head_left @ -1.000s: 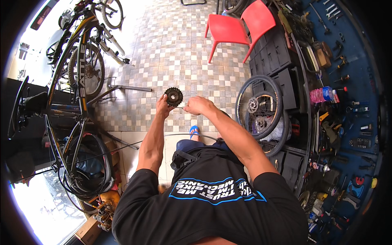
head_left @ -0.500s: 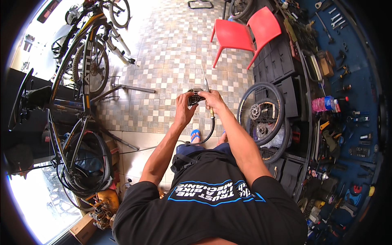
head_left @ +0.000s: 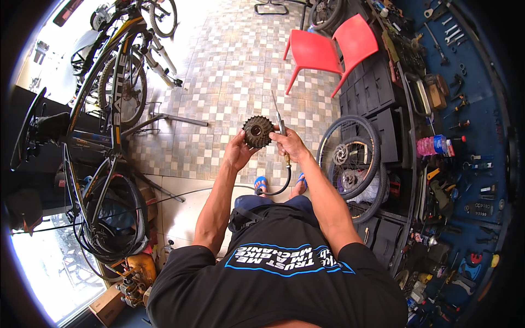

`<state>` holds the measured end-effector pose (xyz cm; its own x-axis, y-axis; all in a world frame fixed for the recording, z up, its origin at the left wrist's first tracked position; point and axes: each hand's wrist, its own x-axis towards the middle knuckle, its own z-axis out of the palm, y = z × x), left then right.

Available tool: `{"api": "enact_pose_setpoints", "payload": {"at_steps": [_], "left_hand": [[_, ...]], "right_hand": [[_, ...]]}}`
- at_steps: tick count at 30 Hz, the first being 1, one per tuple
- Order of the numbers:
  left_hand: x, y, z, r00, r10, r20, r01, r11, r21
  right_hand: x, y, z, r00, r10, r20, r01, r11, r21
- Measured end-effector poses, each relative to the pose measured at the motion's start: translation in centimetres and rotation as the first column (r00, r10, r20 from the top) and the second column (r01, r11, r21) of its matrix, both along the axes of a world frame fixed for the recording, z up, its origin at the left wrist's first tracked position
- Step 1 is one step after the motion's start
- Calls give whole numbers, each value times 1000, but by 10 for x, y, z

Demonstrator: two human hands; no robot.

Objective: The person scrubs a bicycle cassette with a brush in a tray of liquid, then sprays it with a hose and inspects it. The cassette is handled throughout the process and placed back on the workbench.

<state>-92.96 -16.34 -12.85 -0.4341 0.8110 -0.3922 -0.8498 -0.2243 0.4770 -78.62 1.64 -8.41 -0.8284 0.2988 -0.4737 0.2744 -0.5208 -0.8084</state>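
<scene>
My left hand (head_left: 238,152) grips the left and lower edge of a dark, toothed bicycle sprocket cluster (head_left: 255,133). Its round face with the central hole is turned up toward me. In my right hand (head_left: 291,145) is an air blow gun (head_left: 280,121), its thin nozzle pointing away from me, past the right side of the sprockets. The right thumb reaches to the cluster's right edge; whether it presses on it I cannot tell. From a brass fitting under the blow gun, a black air hose (head_left: 288,177) curves down and runs off to the left.
On the left a bicycle (head_left: 116,104) is held on a stand (head_left: 180,119) whose legs reach across the tiled floor. A red chair (head_left: 317,52) stands ahead to the right. Loose wheels (head_left: 327,150) lean against black drawers (head_left: 372,82). Tools hang on a blue wall (head_left: 492,180).
The sprocket cluster has turned from edge-on to face-up toward me. My left hand has shifted down and left around its edge, and the right hand with the blow gun has moved slightly right.
</scene>
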Motion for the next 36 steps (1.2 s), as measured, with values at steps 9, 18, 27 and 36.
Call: {"api": "enact_pose_setpoints", "payload": {"at_steps": [9, 18, 27, 36], "left_hand": [[-41, -8, -57, 971, 231, -55, -235, 898, -371], [-68, -35, -114, 942, 333, 36, -276, 831, -482], [-65, -47, -117, 887, 461, 27, -354, 717, -600], [-67, -54, -116, 884, 466, 37, -334, 686, -646]], "right_hand": [[-15, -12, 27, 709, 88, 699, -687, 308, 658], [-56, -60, 67, 610, 297, 735, -781, 66, 621], [-94, -75, 49, 651, 245, 718, -747, 40, 663], [-99, -87, 45, 637, 262, 725, -751, 2, 660]]}}
